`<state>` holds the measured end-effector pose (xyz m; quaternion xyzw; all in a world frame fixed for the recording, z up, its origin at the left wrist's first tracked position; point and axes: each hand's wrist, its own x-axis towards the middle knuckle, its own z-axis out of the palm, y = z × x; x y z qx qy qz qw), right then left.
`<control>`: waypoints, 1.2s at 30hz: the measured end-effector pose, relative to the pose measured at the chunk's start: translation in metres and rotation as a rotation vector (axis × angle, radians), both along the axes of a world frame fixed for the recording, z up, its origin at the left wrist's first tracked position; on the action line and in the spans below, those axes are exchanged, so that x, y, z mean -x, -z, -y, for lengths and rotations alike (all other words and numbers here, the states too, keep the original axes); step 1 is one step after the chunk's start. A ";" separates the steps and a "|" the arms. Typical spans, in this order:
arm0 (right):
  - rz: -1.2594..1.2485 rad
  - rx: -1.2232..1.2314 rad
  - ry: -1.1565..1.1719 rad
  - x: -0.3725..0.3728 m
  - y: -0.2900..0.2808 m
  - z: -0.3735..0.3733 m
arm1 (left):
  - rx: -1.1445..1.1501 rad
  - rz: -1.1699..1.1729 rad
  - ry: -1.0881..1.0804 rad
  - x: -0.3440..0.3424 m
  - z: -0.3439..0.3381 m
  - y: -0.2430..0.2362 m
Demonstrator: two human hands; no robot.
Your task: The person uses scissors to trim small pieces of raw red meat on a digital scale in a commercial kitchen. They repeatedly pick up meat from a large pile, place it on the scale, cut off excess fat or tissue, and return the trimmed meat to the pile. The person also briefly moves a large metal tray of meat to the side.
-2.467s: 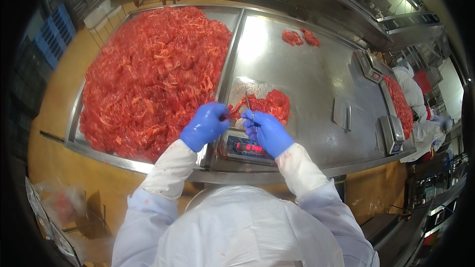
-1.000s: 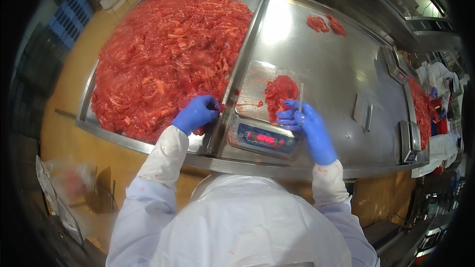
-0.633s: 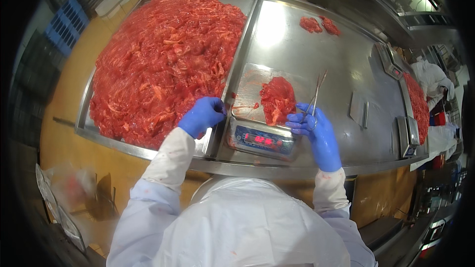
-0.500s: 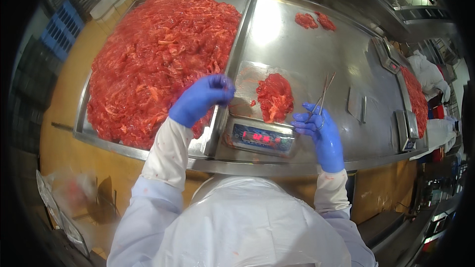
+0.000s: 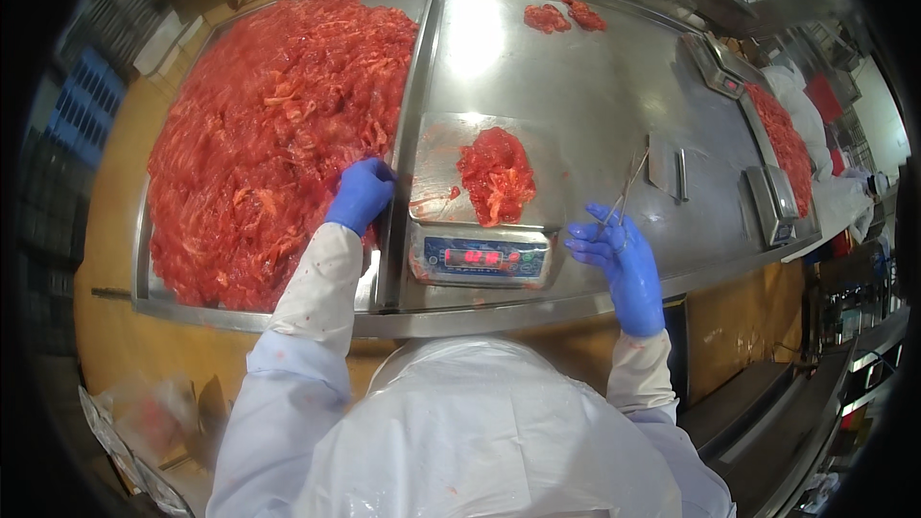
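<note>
My blue-gloved left hand (image 5: 361, 196) is at the right edge of a big heap of raw red meat (image 5: 259, 163), its fingers curled together against the meat; whatever is between the fingertips is hidden. My right hand (image 5: 619, 259), also gloved in blue, holds long, thin metal forceps (image 5: 628, 187), tips pointing up and away over the table. Between the hands stands a digital scale (image 5: 484, 257) with a lit red display. A portion of raw meat (image 5: 496, 177) lies on its steel plate, with a small scrap beside it.
Two meat pieces (image 5: 547, 18) lie at the far side of the steel table (image 5: 585, 86). A flat metal tool (image 5: 666, 168) rests right of the forceps. Two more scales (image 5: 770, 206) and another meat heap (image 5: 779, 139) are at the right. A raised metal divider (image 5: 414, 115) separates the large heap.
My left hand has moved left and down from beside the scale onto the heap's edge. My right hand still holds the forceps in much the same pose. The view has shifted slightly.
</note>
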<state>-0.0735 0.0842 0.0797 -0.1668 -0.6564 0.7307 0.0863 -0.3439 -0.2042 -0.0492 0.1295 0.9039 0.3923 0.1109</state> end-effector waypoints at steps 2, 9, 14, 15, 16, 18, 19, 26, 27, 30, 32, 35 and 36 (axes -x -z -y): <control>0.013 0.023 -0.005 0.001 0.004 0.000 | -0.068 0.076 0.031 -0.003 0.010 -0.003; -0.020 0.034 -0.088 0.019 0.001 0.009 | -0.040 -0.336 0.261 0.000 -0.005 -0.027; -0.014 -0.051 -0.116 0.020 -0.008 0.013 | 0.487 -0.469 0.290 -0.006 -0.034 -0.003; -0.007 -0.076 -0.116 0.018 -0.012 0.013 | 0.499 -0.462 0.320 -0.009 -0.031 0.006; 0.003 -0.094 -0.111 0.016 -0.012 0.013 | 0.473 -0.482 0.358 -0.015 -0.027 0.011; 0.027 -0.097 -0.071 0.010 -0.009 0.009 | 0.435 -0.509 0.434 -0.035 -0.012 0.017; 0.037 -0.096 -0.049 0.006 -0.006 0.007 | 0.447 -0.504 0.485 -0.048 0.000 0.018; 0.061 -0.052 0.012 -0.002 0.000 -0.002 | 0.419 -0.199 0.573 -0.103 0.040 -0.022; 0.047 -0.055 0.015 -0.001 -0.002 -0.001 | 0.392 -0.108 0.596 -0.098 0.041 -0.041; 0.038 -0.070 0.009 0.002 -0.011 0.006 | 0.106 0.225 0.585 -0.077 0.044 -0.095; 0.037 -0.076 -0.003 0.002 -0.011 0.007 | -0.205 0.642 0.439 -0.068 0.036 -0.135; 0.017 -0.064 -0.045 0.005 -0.010 0.009 | -0.958 0.581 0.460 -0.050 0.007 -0.104; 0.012 -0.060 -0.052 0.006 -0.010 0.010 | -0.674 0.291 0.421 -0.050 -0.005 -0.098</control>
